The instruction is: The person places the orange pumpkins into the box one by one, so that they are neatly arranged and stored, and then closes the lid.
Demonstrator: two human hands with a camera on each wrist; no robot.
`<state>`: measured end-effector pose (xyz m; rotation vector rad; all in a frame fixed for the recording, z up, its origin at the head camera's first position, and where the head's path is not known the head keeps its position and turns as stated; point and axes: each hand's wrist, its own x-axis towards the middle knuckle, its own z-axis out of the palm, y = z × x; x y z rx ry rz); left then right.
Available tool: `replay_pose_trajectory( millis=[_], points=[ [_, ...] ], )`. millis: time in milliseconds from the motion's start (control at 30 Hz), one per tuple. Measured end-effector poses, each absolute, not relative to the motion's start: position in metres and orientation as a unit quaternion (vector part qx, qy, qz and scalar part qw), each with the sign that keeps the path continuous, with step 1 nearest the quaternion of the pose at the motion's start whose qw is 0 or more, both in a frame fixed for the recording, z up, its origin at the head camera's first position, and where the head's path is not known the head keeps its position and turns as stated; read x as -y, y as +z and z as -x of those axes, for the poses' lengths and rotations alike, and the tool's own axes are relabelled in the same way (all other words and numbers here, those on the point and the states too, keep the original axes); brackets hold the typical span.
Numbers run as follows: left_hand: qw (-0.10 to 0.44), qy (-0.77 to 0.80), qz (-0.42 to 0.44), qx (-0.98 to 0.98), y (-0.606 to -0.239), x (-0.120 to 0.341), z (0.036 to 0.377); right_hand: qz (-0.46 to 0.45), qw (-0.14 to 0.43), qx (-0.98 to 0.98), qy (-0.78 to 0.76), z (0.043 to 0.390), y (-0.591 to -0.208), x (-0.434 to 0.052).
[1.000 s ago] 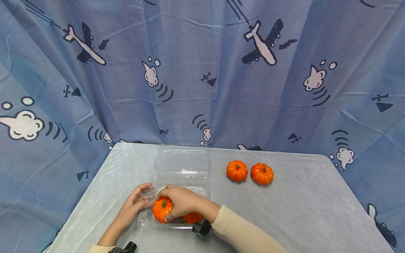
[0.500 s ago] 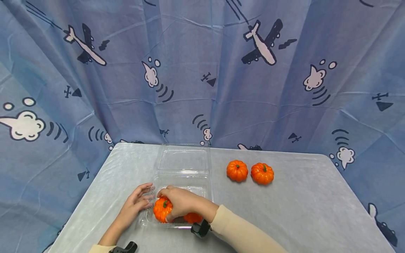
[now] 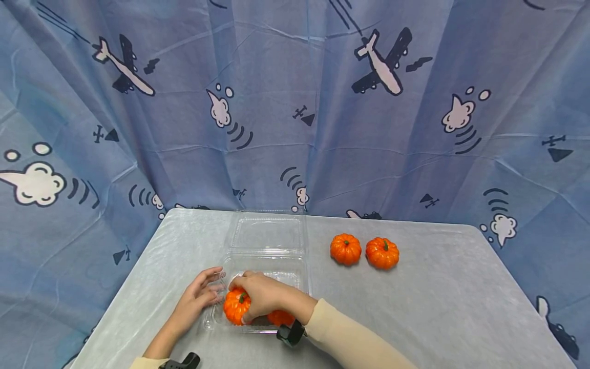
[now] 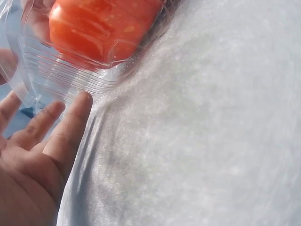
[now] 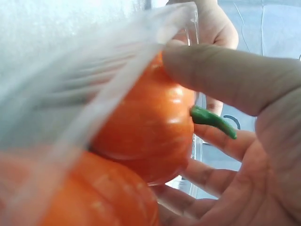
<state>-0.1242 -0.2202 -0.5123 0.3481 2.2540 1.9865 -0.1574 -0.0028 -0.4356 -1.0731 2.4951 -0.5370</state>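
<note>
My right hand (image 3: 261, 294) grips a small orange pumpkin (image 3: 236, 306) with a green stem, low in the left front of a clear plastic clamshell box (image 3: 301, 266). In the right wrist view the thumb lies on one side of this pumpkin (image 5: 150, 117) and the fingers on the other. A second pumpkin (image 3: 281, 318) sits to its right in the box, partly hidden under my right wrist. At the box's left wall, my left hand (image 3: 195, 300) is spread with straight fingers; in the left wrist view its fingertips (image 4: 83, 99) are right at the ribbed plastic side.
The box's clear lid (image 3: 268, 233) lies folded back behind it. Two more orange pumpkins (image 3: 345, 249) stand side by side on the pale cloth-covered table (image 3: 438, 297), right of the box. A blue patterned curtain (image 3: 295, 102) hangs behind the table.
Almost nothing moves. Over the last second, my right hand and the pumpkin it grips shift very slightly, and the pumpkin's stem turns a little to the right.
</note>
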Motion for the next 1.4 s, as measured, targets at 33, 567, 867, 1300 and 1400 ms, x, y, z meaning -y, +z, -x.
replay_pose_trajectory(
  millis=[33, 567, 867, 1300, 1400],
  points=[
    [0.06, 0.656, -0.11, -0.745, -0.512, 0.22, 0.124, 0.381, 0.185, -0.886, -0.19, 0.157, -0.435, 0.003],
    [0.065, 0.661, -0.1, -0.741, -0.512, 0.22, 0.124, 0.393, 0.184, -0.864, -0.255, 0.158, -0.415, -0.023],
    [0.062, 0.654, -0.09, -0.748, -0.514, 0.22, 0.125, 0.372, 0.15, -0.87, -0.286, 0.16, -0.402, -0.047],
    [0.057, 0.65, -0.092, -0.752, -0.512, 0.22, 0.125, 0.349, 0.102, -0.884, -0.295, 0.168, -0.383, -0.092],
    [0.057, 0.649, -0.09, -0.753, -0.512, 0.22, 0.125, 0.341, 0.094, -0.89, -0.289, 0.17, -0.378, -0.103]
  ],
)
